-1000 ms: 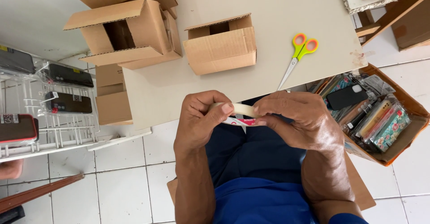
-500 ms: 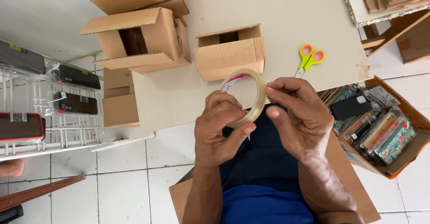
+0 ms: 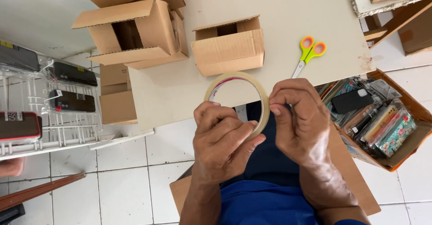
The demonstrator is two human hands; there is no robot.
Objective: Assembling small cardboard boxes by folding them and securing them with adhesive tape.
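A roll of clear tape (image 3: 238, 101) is being held up in both hands just off the near edge of the table (image 3: 288, 9), above the lap. The left hand (image 3: 222, 142) is being kept closed around the lower part of the ring, fingers through its opening and thumb on the outer face. The right hand (image 3: 294, 117) is being pressed against the roll's right side, fingertips (image 3: 275, 104) pinched on the outer wrap. By the look of it, the loose end of the tape is being searched for; that step is judged to be in hand, and peeling calls for a nail to be caught under the edge while the roll is being steadied. 1 small open carton (image 3: 228, 45) is standing near the table's middle, with scissors (image 3: 308, 54) lying towards its right edge.
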